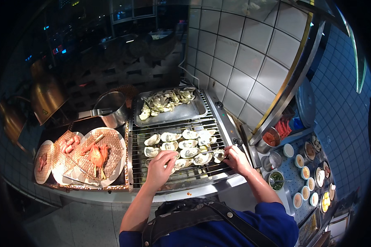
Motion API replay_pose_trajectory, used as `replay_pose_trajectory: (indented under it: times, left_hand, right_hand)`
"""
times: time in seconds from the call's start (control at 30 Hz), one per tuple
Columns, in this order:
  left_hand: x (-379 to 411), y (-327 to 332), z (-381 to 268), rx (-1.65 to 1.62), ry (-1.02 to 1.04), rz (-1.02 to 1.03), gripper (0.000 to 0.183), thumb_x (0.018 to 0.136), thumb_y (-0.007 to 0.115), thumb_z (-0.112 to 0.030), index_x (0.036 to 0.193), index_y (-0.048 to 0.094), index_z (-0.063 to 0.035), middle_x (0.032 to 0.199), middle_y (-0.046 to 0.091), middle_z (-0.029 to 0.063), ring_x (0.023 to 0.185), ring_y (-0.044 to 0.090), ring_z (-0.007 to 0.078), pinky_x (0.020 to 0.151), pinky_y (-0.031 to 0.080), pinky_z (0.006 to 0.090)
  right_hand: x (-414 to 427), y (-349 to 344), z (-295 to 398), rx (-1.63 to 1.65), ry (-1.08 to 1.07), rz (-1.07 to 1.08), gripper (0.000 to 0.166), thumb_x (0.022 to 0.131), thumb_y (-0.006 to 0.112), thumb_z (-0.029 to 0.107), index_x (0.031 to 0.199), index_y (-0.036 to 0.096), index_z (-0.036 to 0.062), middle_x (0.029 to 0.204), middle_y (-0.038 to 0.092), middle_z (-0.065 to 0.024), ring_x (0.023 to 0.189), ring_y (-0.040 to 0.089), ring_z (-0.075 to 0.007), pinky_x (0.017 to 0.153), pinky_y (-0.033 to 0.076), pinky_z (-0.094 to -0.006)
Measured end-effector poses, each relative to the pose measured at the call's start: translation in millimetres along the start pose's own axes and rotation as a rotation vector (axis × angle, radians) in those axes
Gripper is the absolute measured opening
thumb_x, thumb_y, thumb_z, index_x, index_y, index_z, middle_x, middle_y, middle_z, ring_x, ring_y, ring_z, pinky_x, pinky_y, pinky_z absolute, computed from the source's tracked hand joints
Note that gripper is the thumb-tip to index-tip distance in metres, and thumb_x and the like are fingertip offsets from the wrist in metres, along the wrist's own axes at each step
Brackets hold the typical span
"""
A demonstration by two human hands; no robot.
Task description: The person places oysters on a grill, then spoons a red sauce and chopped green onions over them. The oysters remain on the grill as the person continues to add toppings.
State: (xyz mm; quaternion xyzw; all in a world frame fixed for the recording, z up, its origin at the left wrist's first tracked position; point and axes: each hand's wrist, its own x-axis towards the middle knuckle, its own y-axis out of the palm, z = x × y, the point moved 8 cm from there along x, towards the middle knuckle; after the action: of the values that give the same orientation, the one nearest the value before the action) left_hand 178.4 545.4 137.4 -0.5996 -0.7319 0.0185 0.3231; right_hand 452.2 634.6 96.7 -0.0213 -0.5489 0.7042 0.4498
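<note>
Rows of opened oysters on the half shell (188,144) lie on the metal bars of a grill (201,177) in front of me. My right hand (237,160) is at the grill's right side, its fingertips gripping the edge of the rightmost front oyster (218,156). Over the front left of the rows is my left hand (161,168), back upward. Its fingers cover parts of the oysters under them, so whether they grip a shell is hidden. Behind the rows, a metal tray (185,115) rests on the grill and holds a heap of oysters in shell (164,103).
To the left, plates (121,154) of cooked seafood and sausages stand under brass heat lamps (48,95). A steel saucepan (113,109) is behind them. On the right are a bowl of chopped greens (276,180), several small cups (300,160) and a tiled wall (232,52).
</note>
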Motion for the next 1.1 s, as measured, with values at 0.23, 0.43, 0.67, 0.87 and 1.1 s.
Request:
replay_pose_trajectory:
  times: [0.23,0.43,0.67,0.87,1.1]
  left_hand:
    - [1,1,0,0.016,0.035,-0.005,0.018,0.084,0.06,0.001,0.101,0.065,-0.0006,0.097,0.065,0.0109,0.084,0.063,0.0224,0.074,0.05,0.03]
    - [-7,-7,8,-0.017,-0.002,-0.008,0.019,0.086,0.059,-0.001,0.103,0.064,0.0004,0.099,0.064,0.0113,0.086,0.062,0.0226,0.076,0.05,0.0304]
    - [-17,-26,2,0.049,0.031,-0.079,0.02,0.086,0.06,-0.003,0.105,0.064,0.0002,0.099,0.064,0.0114,0.086,0.063,0.0229,0.078,0.05,0.0303]
    - [-43,-55,12,0.092,-0.025,-0.184,0.021,0.085,0.06,-0.003,0.105,0.065,-0.001,0.101,0.064,0.0103,0.088,0.064,0.0223,0.077,0.051,0.03]
    - [-67,-94,15,0.19,-0.097,-0.317,0.019,0.084,0.061,-0.005,0.102,0.066,-0.0017,0.099,0.066,0.0111,0.09,0.063,0.0253,0.079,0.05,0.0322]
  right_hand:
    - [4,-2,12,-0.058,0.041,0.045,0.036,0.066,0.079,0.013,0.093,0.056,0.0052,0.1,0.057,-0.01,0.094,0.057,-0.031,0.079,0.048,-0.0383]
    - [47,-18,21,-0.15,-0.069,-0.126,0.03,0.073,0.074,0.014,0.097,0.057,0.0063,0.089,0.058,-0.0119,0.084,0.057,-0.0324,0.075,0.045,-0.0389]
    - [207,68,42,-0.229,-0.233,-0.012,0.009,0.081,0.062,0.015,0.086,0.064,0.0081,0.08,0.059,-0.0085,0.082,0.061,-0.0268,0.072,0.05,-0.0379]
    - [304,174,23,-0.491,-0.048,0.206,0.029,0.078,0.066,0.026,0.101,0.063,0.0081,0.102,0.063,-0.0137,0.094,0.063,-0.0293,0.077,0.052,-0.0397]
    - [292,169,54,-0.476,-0.363,0.038,0.017,0.075,0.057,0.012,0.091,0.064,0.0105,0.093,0.057,-0.0092,0.095,0.059,-0.0244,0.077,0.048,-0.0352]
